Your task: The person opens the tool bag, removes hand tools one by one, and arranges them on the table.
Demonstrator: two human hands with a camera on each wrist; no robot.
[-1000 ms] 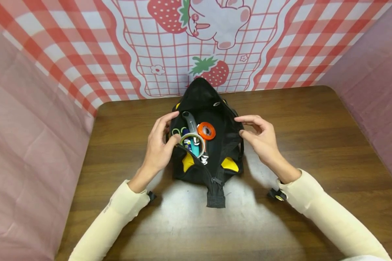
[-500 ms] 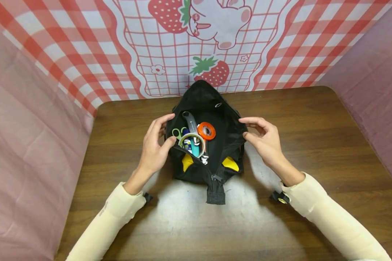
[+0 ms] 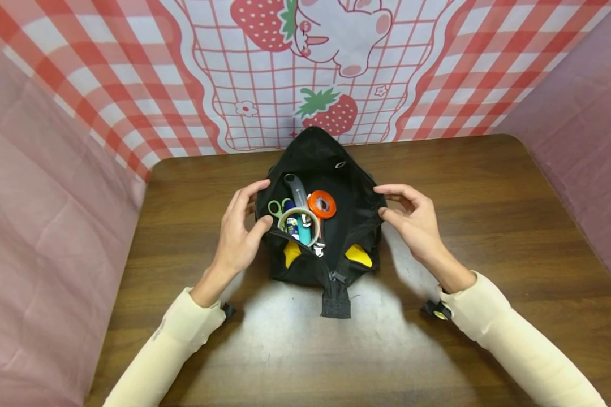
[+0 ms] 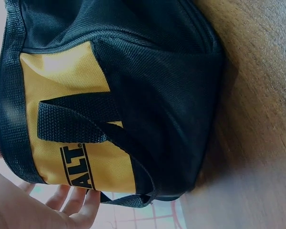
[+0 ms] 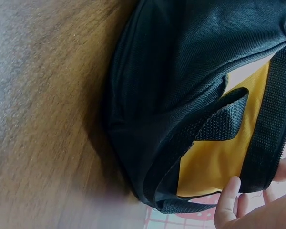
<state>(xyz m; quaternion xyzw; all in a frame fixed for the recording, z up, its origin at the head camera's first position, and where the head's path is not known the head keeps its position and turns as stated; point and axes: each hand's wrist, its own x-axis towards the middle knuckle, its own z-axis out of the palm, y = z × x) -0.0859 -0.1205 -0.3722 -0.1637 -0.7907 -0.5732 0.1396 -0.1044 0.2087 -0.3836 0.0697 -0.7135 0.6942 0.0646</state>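
Observation:
A black tool bag with yellow panels stands unzipped on the table, its mouth spread wide. My left hand holds the left edge of the mouth; in the left wrist view its fingers lie against the outer side. At the opposite edge my right hand grips the rim between thumb and fingers. Inside the bag, towards the left, lie an orange tape roll, a grey handle with a hole, green-handled scissors, a pale tape roll, a dark blue tube and a teal item.
The brown wooden table extends around the bag on both sides and in front. A red-and-white checked cloth with strawberries hangs behind it. Pink curtains flank the table. The bag's webbing strap loops out from its side.
Both hands have moved slightly outward, drawing the bag's edges apart, so the mouth is wider. More of the green scissor handles shows. The things inside stay put.

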